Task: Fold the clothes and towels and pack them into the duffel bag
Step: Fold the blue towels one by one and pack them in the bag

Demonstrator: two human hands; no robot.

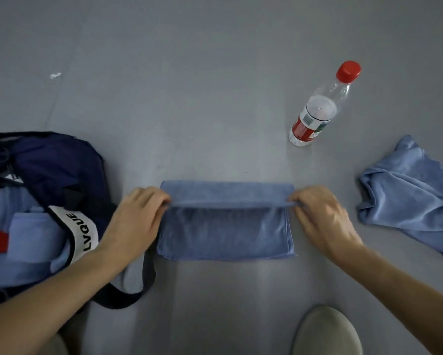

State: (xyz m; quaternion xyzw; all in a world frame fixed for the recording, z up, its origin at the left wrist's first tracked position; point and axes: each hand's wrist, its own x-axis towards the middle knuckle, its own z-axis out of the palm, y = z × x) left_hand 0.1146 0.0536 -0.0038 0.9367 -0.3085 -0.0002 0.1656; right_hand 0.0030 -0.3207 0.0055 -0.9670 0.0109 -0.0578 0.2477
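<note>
Blue towel (225,229): flat on the grey floor (215,73), between both hands.
Left grip (135,219): pinched on the fold's left end.
Right grip (323,216): pinched on its right end.

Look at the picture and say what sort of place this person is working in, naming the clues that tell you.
Probably a bare indoor floor, though the room's type cannot be told. The plain grey floor fills the view, a shoe toe shows at the bottom, and the blue towel and duffel bag lie directly on it.
</note>
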